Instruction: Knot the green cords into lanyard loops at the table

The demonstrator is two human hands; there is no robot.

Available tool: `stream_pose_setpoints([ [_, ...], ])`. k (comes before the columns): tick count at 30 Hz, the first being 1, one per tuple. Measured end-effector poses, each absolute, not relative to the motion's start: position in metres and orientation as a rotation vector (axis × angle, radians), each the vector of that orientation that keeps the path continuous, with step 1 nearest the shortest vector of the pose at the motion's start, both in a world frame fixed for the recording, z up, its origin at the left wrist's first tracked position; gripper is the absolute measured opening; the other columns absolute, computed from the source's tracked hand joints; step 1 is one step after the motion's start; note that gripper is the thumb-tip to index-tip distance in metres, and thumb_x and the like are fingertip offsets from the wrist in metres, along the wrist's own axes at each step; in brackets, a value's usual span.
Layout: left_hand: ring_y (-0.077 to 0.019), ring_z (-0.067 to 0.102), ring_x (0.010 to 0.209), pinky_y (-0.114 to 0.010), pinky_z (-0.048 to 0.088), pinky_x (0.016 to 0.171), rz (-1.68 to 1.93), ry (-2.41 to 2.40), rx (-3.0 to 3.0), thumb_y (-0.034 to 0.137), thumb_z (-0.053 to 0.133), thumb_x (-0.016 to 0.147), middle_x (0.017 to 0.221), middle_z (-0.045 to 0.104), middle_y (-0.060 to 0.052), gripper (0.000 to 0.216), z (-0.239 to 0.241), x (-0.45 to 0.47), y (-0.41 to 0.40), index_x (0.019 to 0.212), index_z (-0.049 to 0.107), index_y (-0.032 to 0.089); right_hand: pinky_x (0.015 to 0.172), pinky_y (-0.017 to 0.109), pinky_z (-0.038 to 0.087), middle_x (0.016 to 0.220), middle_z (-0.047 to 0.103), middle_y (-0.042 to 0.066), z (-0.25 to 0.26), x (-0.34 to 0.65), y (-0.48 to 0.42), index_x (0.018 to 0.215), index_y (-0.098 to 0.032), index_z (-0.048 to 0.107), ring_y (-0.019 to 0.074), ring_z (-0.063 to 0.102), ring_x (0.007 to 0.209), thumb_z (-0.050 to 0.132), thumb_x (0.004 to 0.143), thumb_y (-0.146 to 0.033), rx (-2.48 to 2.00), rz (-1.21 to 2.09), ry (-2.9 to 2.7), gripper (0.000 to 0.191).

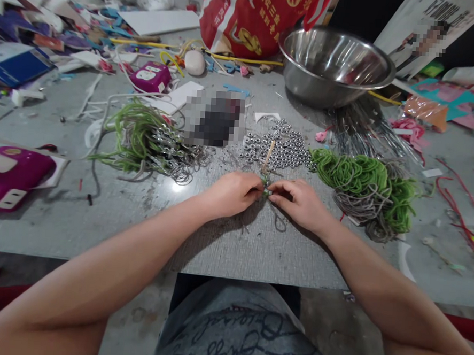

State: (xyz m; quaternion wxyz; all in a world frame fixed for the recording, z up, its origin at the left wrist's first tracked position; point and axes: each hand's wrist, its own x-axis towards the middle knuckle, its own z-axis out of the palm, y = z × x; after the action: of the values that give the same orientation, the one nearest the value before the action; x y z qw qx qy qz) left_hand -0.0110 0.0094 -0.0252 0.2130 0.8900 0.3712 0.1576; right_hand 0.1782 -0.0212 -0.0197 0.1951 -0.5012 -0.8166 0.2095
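Observation:
My left hand (238,191) and my right hand (302,201) meet close together over the near middle of the table, fingertips pinched. Between them is a thin green and grey cord (280,221), its grey loop hanging toward me; the small detail at my fingertips is partly hidden. Just beyond lies a spread of shiny silver beads (290,148), with a thin wooden stick (269,154) standing out near my fingers. A bundle of green and grey cords (353,176) lies right of my right hand. Left of my hands, another cord bundle (133,133) has silvery pieces at its right end.
A steel bowl (318,89) stands at the back right beside a red bag (246,23). Purple devices (18,177) lie at left. Scraps and a blue box (17,65) crowd the back left; red cords (468,234) lie far right.

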Motion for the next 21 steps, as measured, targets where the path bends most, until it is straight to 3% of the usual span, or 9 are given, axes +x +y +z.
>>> stream_pose_setpoints([
  [16, -0.0147, 0.062, 0.074, -0.024, 0.043, 0.064, 0.387, 1.14, 2.405, 0.019, 0.051, 0.081, 0.081, 0.069, -0.001, 0.015, -0.0269, -0.0064, 0.0069, 0.081, 0.066, 0.018, 0.067, 0.029, 0.036, 0.072, 0.067, 0.0, -0.0232, 0.1733, -0.0217, 0.085, -0.02, 0.064, 0.0145, 0.056, 0.067, 0.062, 0.079, -0.023, -1.428, 0.57, -2.254, 0.007],
  [21, -0.0138, 0.062, 0.073, -0.024, 0.043, 0.064, 0.403, 1.159, 2.38, 0.018, 0.052, 0.08, 0.08, 0.07, -0.001, 0.015, -0.0279, -0.0053, 0.0074, 0.079, 0.067, 0.019, 0.068, 0.03, 0.04, 0.079, 0.069, 0.002, -0.0222, 0.1741, -0.0235, 0.094, -0.02, 0.062, 0.0154, 0.059, 0.07, 0.057, 0.08, -0.02, -1.405, 0.645, -2.217, 0.015],
])
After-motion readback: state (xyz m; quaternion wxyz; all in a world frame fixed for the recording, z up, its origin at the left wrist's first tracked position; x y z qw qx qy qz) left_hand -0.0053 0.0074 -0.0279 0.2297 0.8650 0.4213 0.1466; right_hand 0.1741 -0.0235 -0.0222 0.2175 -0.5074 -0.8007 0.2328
